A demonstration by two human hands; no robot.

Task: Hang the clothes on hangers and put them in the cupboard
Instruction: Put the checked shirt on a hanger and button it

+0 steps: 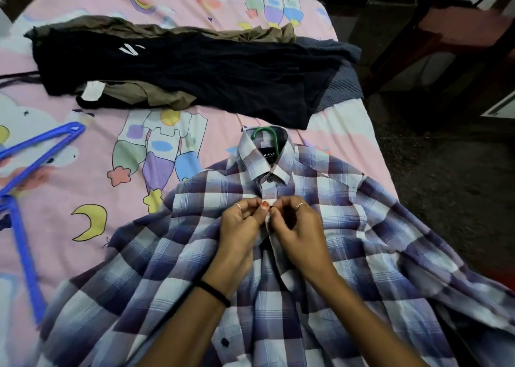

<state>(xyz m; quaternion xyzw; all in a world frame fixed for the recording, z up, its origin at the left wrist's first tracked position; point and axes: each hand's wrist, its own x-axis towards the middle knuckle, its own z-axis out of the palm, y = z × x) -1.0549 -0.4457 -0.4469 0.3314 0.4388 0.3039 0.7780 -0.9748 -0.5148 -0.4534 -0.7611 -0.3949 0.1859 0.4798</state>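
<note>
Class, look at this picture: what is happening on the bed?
A person is buttoning a checked shirt lying flat on the bed. Both hands, left hand and right hand, pinch its front placket. A green hanger already sits inside the collar. Dark clothes and blue hangers wait nearby.

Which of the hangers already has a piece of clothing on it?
The green hanger: its hook sticks out of the checked shirt's collar. The blue hangers lie bare on the bed, off to the left.
</note>
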